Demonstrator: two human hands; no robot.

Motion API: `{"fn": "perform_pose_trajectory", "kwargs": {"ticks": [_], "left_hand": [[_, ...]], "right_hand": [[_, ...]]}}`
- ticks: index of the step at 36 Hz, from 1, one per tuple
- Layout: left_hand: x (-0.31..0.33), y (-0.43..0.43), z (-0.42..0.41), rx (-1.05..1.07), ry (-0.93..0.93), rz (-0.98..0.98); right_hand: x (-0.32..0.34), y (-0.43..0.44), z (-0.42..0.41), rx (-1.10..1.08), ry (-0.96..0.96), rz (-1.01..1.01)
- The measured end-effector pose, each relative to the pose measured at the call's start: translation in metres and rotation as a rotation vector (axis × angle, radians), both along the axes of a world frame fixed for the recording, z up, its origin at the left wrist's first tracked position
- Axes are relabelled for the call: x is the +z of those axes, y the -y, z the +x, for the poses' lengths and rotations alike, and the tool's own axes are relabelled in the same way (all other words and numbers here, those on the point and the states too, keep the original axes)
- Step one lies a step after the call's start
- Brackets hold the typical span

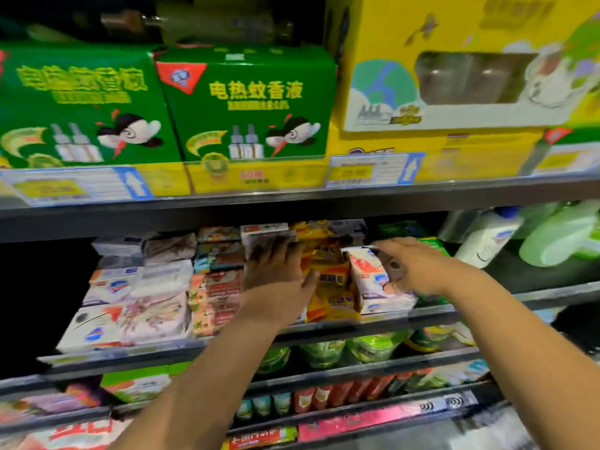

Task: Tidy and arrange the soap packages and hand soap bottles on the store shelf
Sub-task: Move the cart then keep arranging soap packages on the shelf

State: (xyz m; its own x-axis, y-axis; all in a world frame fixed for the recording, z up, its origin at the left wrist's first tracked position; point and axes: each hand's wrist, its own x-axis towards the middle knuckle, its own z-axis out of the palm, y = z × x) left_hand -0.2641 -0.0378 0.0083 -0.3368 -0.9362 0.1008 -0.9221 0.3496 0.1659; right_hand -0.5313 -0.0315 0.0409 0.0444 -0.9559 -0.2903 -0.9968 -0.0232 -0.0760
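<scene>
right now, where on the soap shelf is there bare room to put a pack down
Bare shelf floor shows between the green packs behind the right hand and the white hand soap bottle. The dark gap left of the white soap stacks looks open too, though too dark to be sure. From there to the yellow packs it is packed tight.
</scene>
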Motion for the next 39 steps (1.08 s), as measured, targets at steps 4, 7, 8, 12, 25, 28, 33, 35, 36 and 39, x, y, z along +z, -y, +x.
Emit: {"fn": "perform_pose_trajectory", "kwargs": {"ticks": [4, 7, 8, 12, 25, 28, 33, 35, 36, 39], "left_hand": [[-0.009, 0.000, -0.005, 0.036, 0.146, -0.026], [-0.010, 0.001, -0.006, 0.041, 0.176, -0.083], [-0.010, 0.001, -0.005, 0.043, 0.179, -0.093], [-0.014, 0.004, -0.006, 0.037, 0.209, -0.087], [-0.016, 0.006, -0.004, 0.012, 0.172, -0.095], [-0.017, 0.006, -0.003, 0.007, 0.159, -0.071], [-0.018, 0.007, -0.002, 0.003, 0.150, -0.044], [-0.017, 0.008, -0.002, -0.003, 0.144, -0.031], [-0.018, 0.008, -0.002, -0.005, 0.138, -0.027], [-0.017, 0.007, -0.002, -0.002, 0.123, -0.018]], "right_hand": [[-0.002, 0.020, -0.003, -0.041, 0.075, 0.114], [-0.001, 0.029, -0.002, -0.034, 0.010, 0.149], [-0.001, 0.030, -0.002, -0.034, -0.029, 0.139], [-0.002, 0.030, 0.001, -0.042, -0.123, 0.084], [-0.004, 0.019, -0.003, -0.108, 0.065, -0.026], [-0.014, 0.016, -0.009, -0.129, 0.181, -0.112], [-0.020, 0.003, -0.007, -0.182, 0.270, -0.300], [-0.018, -0.010, -0.004, -0.236, 0.360, -0.429], [-0.018, -0.016, -0.004, -0.244, 0.404, -0.491], [-0.017, -0.040, 0.002, -0.242, 0.546, -0.596]]}}
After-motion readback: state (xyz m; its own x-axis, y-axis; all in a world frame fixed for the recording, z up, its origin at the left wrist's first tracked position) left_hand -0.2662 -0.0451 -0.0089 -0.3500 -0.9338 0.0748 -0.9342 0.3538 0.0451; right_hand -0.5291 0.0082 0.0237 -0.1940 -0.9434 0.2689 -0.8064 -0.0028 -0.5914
